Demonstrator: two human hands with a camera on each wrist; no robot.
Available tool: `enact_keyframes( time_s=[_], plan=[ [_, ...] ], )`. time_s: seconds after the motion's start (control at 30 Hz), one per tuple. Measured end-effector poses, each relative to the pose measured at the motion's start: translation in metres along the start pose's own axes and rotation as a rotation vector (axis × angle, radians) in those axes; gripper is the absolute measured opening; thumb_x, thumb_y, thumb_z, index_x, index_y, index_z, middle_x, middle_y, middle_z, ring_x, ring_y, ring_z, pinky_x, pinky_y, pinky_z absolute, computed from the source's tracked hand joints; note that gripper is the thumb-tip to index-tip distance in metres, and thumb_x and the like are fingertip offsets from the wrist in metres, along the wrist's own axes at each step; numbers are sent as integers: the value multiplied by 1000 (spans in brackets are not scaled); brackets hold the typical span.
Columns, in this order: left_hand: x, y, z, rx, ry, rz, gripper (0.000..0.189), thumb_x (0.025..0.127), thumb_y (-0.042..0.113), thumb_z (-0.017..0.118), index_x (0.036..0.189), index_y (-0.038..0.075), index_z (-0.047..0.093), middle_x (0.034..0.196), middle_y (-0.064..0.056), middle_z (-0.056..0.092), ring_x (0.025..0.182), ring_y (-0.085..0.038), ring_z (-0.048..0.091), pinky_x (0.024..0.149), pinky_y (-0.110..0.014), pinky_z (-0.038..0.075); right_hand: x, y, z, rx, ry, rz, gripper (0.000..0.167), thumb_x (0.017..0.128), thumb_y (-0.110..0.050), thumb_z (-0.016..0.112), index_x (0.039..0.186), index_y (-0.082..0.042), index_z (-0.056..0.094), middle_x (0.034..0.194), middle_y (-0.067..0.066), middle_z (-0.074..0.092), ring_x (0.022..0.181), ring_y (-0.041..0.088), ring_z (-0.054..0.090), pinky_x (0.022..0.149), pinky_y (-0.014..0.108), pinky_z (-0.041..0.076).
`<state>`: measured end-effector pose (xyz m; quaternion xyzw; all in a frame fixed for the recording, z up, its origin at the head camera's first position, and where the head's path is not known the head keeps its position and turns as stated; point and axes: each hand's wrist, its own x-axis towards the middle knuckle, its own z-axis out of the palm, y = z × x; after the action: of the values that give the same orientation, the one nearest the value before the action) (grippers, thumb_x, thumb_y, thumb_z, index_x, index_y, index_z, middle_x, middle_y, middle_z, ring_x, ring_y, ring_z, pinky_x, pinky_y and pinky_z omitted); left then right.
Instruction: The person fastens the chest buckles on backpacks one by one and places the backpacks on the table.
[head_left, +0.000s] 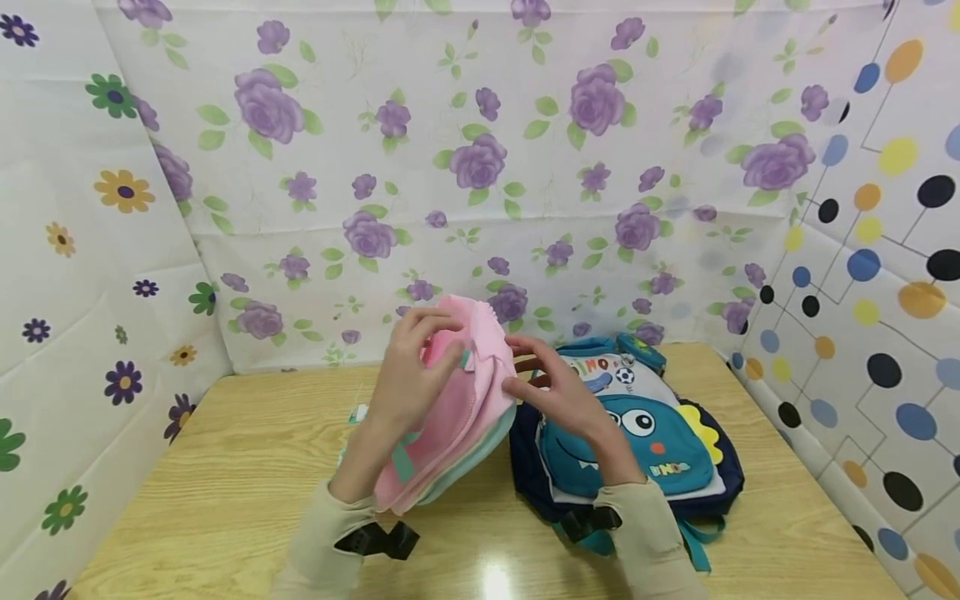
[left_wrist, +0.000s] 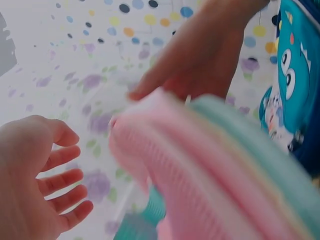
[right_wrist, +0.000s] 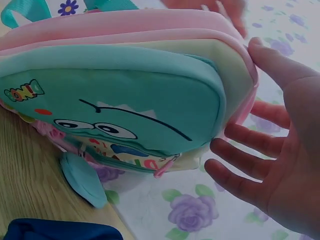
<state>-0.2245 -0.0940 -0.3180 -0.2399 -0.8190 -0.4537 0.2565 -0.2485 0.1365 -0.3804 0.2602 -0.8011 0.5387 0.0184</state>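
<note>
A small pink and mint-green backpack (head_left: pixel 468 417) is tipped up above the table, its pink back and mint straps toward my left hand (head_left: pixel 408 367). That hand's fingers are spread and loosely bent; the left wrist view shows them apart from the bag. My right hand (head_left: pixel 558 387) is at the bag's right end, fingertips and thumb (right_wrist: pixel 280 62) right at its edge, palm away from it. The right wrist view shows the mint front pocket (right_wrist: pixel 150 100) with a cartoon dinosaur face. A mint round tag (right_wrist: pixel 82 179) hangs from it.
A navy and teal dinosaur backpack (head_left: pixel 637 454) lies on the wooden table (head_left: pixel 225 467) to the right, partly behind my right forearm. Its straps (head_left: pixel 696 542) trail toward the table's front. Flower-printed sheeting (head_left: pixel 480 167) hangs behind, with dotted sheeting (head_left: pixel 885 275) on the right.
</note>
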Motion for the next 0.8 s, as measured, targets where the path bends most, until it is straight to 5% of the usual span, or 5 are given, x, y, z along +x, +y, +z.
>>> enact_keyframes(
  time_s=[0.13,0.43,0.8],
  plan=[
    [-4,-16,-20,17,3,-8,20,93,11,67,111,3,68,120,-10,57,110,-26,52,91,-44,46,-2,0,-3,-7,-7,19,55,96,-40,64,146,-40,41,139,-1,51,122,22,53,96,45,46],
    [-25,-52,-56,107,-112,-185,21,97,19,63,116,10,66,120,-7,57,107,-25,54,90,-45,46,-6,9,-8,2,-55,36,51,97,-37,64,144,-37,44,135,0,52,120,23,55,94,42,50],
    [-55,-96,-79,195,-206,-270,26,100,24,60,120,8,66,121,-10,60,103,-26,61,83,-35,49,-11,13,-12,-9,-116,57,51,97,-34,65,144,-39,43,134,1,52,114,23,59,93,41,52]
  ],
)
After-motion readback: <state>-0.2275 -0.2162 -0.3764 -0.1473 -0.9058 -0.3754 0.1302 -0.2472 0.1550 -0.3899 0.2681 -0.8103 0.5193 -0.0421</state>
